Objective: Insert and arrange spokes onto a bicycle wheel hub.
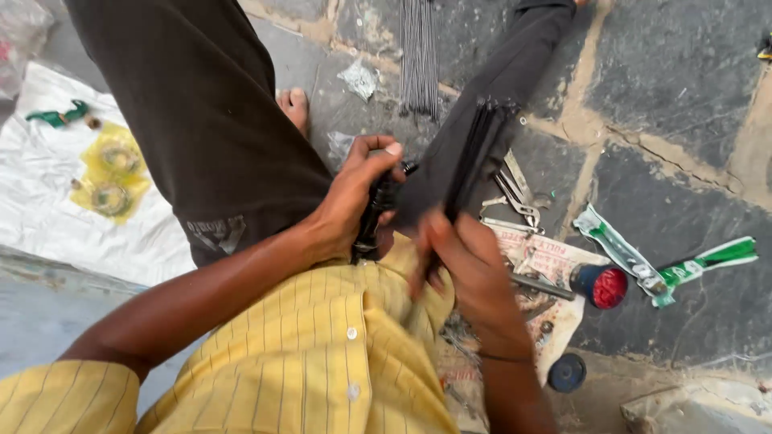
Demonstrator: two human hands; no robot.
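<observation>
- So the left hand is curled tight around a black cylinder-ish part, fingers wrapped over the top, right in front of the yellow striped shirt.
- The right hand is closed too, pinching the lower end of a bundle of thin black rods that runs up along the dark trouser leg. A bit blurry there, so I can't tell exactly how many fingers are on it.
- The black part and the rod bundle sit between both hands, held up over the lap, not on the ground.
- Just right of the right hand: a printed paper sheet on the stone floor with pliers above it and a small tub of red stuff at its edge.
- A dark round lid lies below the tub, and green-and-white wrappers lie further right.
- More thin metal rods are lying on the floor at the top, between the legs.
- Way off left there's a white plastic sheet with yellow packets holding ring-shaped parts and a green tool.
</observation>
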